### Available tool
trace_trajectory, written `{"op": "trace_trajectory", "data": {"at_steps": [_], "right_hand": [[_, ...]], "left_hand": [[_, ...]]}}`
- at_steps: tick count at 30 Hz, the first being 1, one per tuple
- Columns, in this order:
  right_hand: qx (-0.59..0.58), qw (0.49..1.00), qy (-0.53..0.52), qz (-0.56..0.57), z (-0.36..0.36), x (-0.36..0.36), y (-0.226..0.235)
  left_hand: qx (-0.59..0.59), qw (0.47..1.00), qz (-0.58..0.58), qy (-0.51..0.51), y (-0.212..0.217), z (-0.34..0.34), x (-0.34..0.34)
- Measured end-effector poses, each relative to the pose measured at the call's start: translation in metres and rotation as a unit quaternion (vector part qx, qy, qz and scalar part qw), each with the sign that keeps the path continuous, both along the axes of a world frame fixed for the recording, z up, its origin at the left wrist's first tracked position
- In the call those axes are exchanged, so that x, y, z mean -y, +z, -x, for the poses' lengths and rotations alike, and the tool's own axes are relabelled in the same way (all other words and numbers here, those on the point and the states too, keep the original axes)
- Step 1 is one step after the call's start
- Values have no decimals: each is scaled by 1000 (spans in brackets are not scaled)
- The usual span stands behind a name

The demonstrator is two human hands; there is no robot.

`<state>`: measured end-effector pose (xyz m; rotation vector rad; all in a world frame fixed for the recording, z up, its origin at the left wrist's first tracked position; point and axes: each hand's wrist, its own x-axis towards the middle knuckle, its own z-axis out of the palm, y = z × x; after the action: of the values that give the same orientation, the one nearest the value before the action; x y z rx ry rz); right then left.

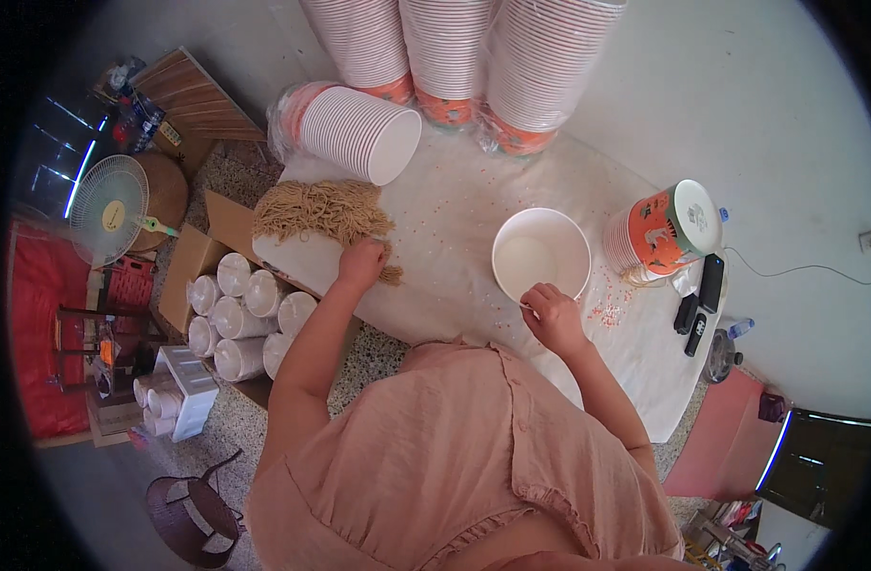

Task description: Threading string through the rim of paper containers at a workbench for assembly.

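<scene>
At a white-covered bench (474,205), the left hand (361,264) has its fingers curled down and closed into the near edge of a heap of dry tan noodles (321,211), gripping strands. The right hand (553,314) pinches the near rim of an empty white paper bowl (541,253) standing upright mid-bench. A sleeve of stacked bowls (357,130) lies on its side just beyond the noodles.
</scene>
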<state>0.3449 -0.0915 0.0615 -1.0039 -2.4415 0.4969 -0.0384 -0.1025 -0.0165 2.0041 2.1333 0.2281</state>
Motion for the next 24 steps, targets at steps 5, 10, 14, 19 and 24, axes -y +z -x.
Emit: {"op": "trace_trajectory", "data": {"at_steps": [5,10,14,19,24], "right_hand": [[-4,1000,-4,-1,0,0,1],[-4,1000,-3,5,1,1,3],[-3,1000,-2,2,0,1,2],[-4,1000,-7,5,-1,2,3],[-1,1000,-4,12,-1,3,7]], "left_hand": [[-31,996,68,42,-11,-4,2],[23,996,22,87,-27,-4,5],[38,996,4,86,-29,-8,6],[247,962,-113,2,14,-53,-3],[472,869,-132,-61,69,-113,-9]]}}
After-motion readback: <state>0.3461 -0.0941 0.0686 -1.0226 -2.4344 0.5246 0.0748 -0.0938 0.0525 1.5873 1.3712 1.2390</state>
